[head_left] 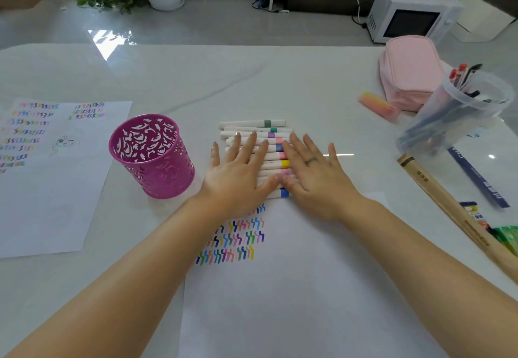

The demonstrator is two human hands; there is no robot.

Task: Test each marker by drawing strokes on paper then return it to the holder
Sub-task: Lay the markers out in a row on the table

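Several white markers (pixel 252 124) with coloured bands lie side by side in a row on the table, just beyond a white sheet of paper (pixel 294 287) that carries rows of coloured strokes. My left hand (pixel 238 172) lies flat, fingers spread, on the left part of the row. My right hand (pixel 311 169) lies flat on the right part, a ring on one finger. Neither hand grips a marker. A magenta perforated holder (pixel 152 155) stands upright and looks empty, left of the markers.
A second sheet (pixel 50 178) with coloured strokes and a small sketch lies at the far left. At the right are a pink pouch (pixel 409 74), a clear tub of pens (pixel 459 110), a pink-orange eraser-like block (pixel 378 105), a wooden box (pixel 454 211) and a blue ruler (pixel 479 181).
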